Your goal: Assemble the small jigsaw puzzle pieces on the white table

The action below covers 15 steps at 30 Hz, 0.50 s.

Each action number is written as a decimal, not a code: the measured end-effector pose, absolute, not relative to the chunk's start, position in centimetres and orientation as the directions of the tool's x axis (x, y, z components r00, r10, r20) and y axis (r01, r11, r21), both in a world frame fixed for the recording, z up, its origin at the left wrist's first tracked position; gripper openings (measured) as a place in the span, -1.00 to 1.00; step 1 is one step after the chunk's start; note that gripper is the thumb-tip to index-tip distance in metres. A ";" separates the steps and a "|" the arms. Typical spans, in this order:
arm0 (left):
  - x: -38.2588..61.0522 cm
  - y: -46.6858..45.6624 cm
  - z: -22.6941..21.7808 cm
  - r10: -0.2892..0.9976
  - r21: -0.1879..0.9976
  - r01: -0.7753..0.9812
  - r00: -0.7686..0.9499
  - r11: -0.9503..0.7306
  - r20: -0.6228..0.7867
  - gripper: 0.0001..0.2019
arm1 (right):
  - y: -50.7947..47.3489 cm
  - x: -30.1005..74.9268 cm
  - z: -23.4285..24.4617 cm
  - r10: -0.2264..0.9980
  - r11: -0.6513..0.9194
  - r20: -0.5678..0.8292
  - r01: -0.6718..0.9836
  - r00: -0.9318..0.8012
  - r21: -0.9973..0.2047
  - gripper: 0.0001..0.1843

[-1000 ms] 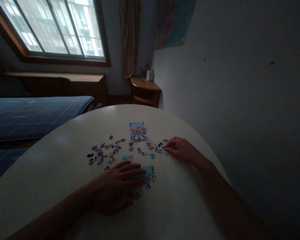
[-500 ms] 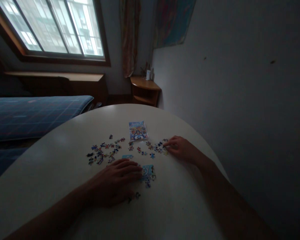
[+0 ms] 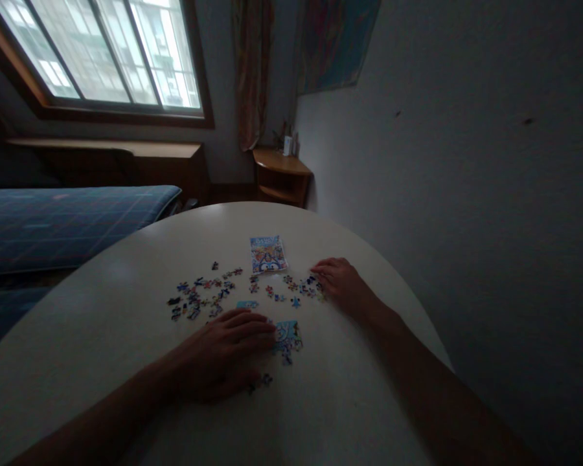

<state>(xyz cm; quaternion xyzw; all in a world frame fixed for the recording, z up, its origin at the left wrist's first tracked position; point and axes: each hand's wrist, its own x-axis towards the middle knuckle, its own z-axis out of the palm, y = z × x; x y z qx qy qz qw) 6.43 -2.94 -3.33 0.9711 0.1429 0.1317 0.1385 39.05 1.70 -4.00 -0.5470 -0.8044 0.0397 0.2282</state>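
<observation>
So, jigsaw on a round white counter [image 3: 335,388], pretty dim room. The left hand [image 3: 221,356] is palm down, fingers stretched out and only slightly apart, not gripping anything that I can see, with the tips right at the left edge of the blue joined section [image 3: 287,333]. That section sits near the middle of the counter, and the hand may be covering some of it. Two dark loose pieces [image 3: 267,380] lie just beside the thumb. The right hand [image 3: 337,281] is over the right edge of the small right-hand pile [image 3: 308,288], fingers close together and a bit bent (can't tell if there's a piece pinched in there, it's too dark and tiny). Just beyond the left hand there's a light blue strip [image 3: 247,304], then the big scattered pile [image 3: 194,298] off to the left. A colourful picture sheet [image 3: 268,254] lies flat past the pieces, between the two piles.
</observation>
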 end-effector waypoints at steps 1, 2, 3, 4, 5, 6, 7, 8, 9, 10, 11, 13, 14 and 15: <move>6.4 -2.9 -3.3 0.312 0.307 0.238 0.925 -0.921 0.219 -0.46 | 1.9 39.0 -4.2 0.900 0.390 0.328 0.867 -0.287 -0.309 -0.74; 6.4 -2.9 -3.4 0.310 0.309 0.234 0.924 -0.922 0.225 -0.46 | 2.0 39.0 -4.4 0.902 0.382 0.329 0.871 -0.279 -0.308 -0.75; 6.4 -2.9 -3.4 0.310 0.315 0.230 0.922 -0.921 0.231 -0.46 | 2.0 39.0 -4.5 0.904 0.374 0.330 0.876 -0.271 -0.305 -0.75; 6.4 -2.9 -3.4 0.313 0.322 0.229 0.920 -0.918 0.236 -0.46 | 2.0 39.0 -4.5 0.906 0.367 0.331 0.880 -0.264 -0.303 -0.76; 6.4 -2.9 -3.3 0.315 0.329 0.228 0.918 -0.917 0.243 -0.45 | 2.0 39.0 -4.5 0.908 0.359 0.331 0.883 -0.257 -0.301 -0.76; 6.4 -2.9 -3.3 0.316 0.333 0.226 0.916 -0.916 0.247 -0.45 | 2.0 39.0 -4.5 0.910 0.352 0.330 0.886 -0.250 -0.300 -0.76; 6.4 -3.0 -3.3 0.319 0.334 0.229 0.915 -0.914 0.247 -0.46 | 1.9 39.0 -4.4 0.912 0.345 0.330 0.889 -0.243 -0.300 -0.77; 6.4 -3.0 -3.2 0.322 0.332 0.233 0.915 -0.914 0.244 -0.46 | 1.9 39.0 -4.4 0.915 0.337 0.330 0.892 -0.235 -0.300 -0.77; 6.4 -3.0 -3.2 0.322 0.330 0.235 0.915 -0.914 0.242 -0.46 | 1.9 38.9 -4.3 0.917 0.328 0.330 0.895 -0.225 -0.301 -0.78; 6.4 -3.0 -3.2 0.323 0.327 0.238 0.916 -0.915 0.238 -0.47 | 1.9 38.9 -4.3 0.919 0.318 0.332 0.898 -0.213 -0.303 -0.78; 6.4 -3.0 -3.2 0.322 0.323 0.240 0.918 -0.915 0.231 -0.48 | 1.9 38.8 -4.4 0.921 0.306 0.335 0.902 -0.199 -0.306 -0.79; 6.5 -2.9 -3.3 0.316 0.311 0.240 0.923 -0.920 0.222 -0.48 | 2.0 38.5 -4.4 0.924 0.281 0.342 0.908 -0.169 -0.311 -0.80; 6.5 -2.9 -3.3 0.311 0.308 0.237 0.925 -0.921 0.219 -0.48 | 2.0 38.4 -4.4 0.925 0.269 0.346 0.911 -0.154 -0.314 -0.81; 6.5 -2.9 -3.3 0.310 0.309 0.236 0.926 -0.921 0.217 -0.48 | 2.0 38.2 -4.4 0.926 0.260 0.349 0.912 -0.142 -0.317 -0.81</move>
